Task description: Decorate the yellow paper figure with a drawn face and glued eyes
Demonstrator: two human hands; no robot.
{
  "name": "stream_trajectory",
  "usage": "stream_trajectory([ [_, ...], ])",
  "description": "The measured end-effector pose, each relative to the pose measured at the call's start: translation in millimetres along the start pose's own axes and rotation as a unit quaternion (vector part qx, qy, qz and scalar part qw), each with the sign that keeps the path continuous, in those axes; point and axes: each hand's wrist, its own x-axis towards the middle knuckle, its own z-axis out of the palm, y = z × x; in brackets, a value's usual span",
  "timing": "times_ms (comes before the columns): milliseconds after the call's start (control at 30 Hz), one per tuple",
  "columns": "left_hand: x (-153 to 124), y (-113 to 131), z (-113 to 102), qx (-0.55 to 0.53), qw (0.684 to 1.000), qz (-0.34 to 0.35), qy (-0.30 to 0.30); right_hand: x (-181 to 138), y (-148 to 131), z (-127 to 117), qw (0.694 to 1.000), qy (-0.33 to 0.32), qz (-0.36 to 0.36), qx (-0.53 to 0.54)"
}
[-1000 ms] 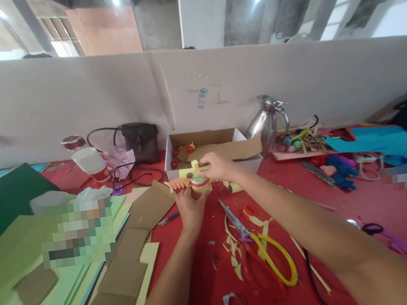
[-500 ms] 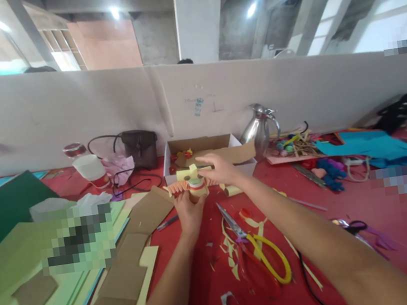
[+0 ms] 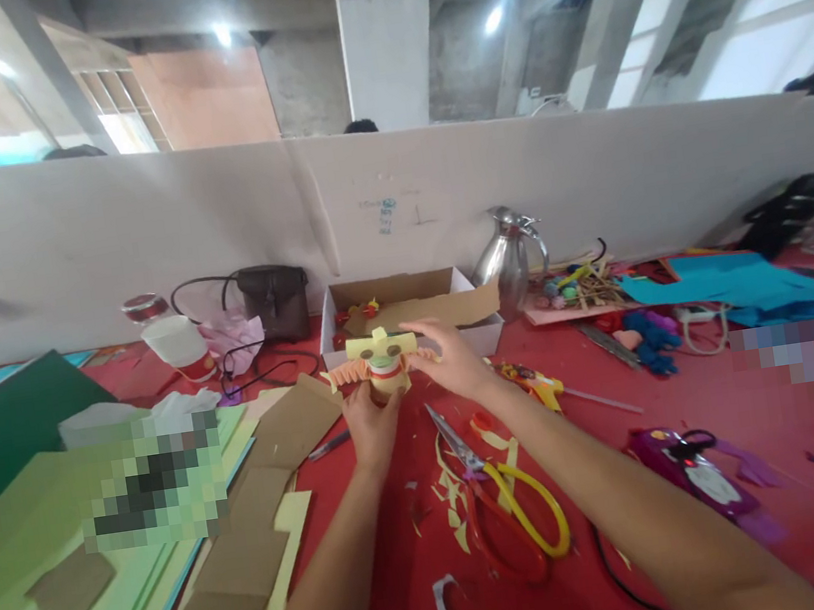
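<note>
A small paper figure (image 3: pixel 386 369) stands upright near the middle, with a yellow rolled head (image 3: pixel 360 348), dark round eyes, a red-and-white band and pleated orange arms (image 3: pixel 351 373) out to the sides. A small pale yellow piece (image 3: pixel 379 333) sits on top of the head. Wrapped around the lower body, my left hand (image 3: pixel 373 426) holds it from the front. My right hand (image 3: pixel 452 359) is closed about the figure's right side, index finger along the head's end and thumb lower by the arm. Its exact contact points are partly hidden.
Large scissors (image 3: pixel 505 493) lie in front among yellow paper scraps. A white box (image 3: pixel 487 336) stands behind the figure; a glue gun (image 3: pixel 535 383) and purple device (image 3: pixel 696 476) lie right. Cardboard (image 3: pixel 239 536) and coloured sheets (image 3: pixel 34 509) cover the left. A metal jug (image 3: pixel 502 256) stands behind.
My right hand has moved from above the head's right end down beside the figure. The glue gun and purple device now show past my right arm. The view has shifted slightly.
</note>
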Motion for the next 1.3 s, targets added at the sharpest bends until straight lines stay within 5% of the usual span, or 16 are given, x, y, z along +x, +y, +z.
stream_trajectory([
  [467, -4.8, -10.2, 8.2, 0.034, 0.999, 0.031, 0.020, 42.7, 5.5, 18.8, 0.981, -0.157, 0.035, -0.113],
  [1067, -5.8, -11.2, 6.4, 0.074, 0.996, 0.046, 0.008, 41.4, 6.5, 18.2, 0.988, -0.142, 0.006, -0.063],
  [1300, -6.1, -9.4, 3.9, 0.059, 0.998, 0.036, 0.006, 26.9, 7.1, -1.4, 0.995, -0.092, 0.017, -0.013],
])
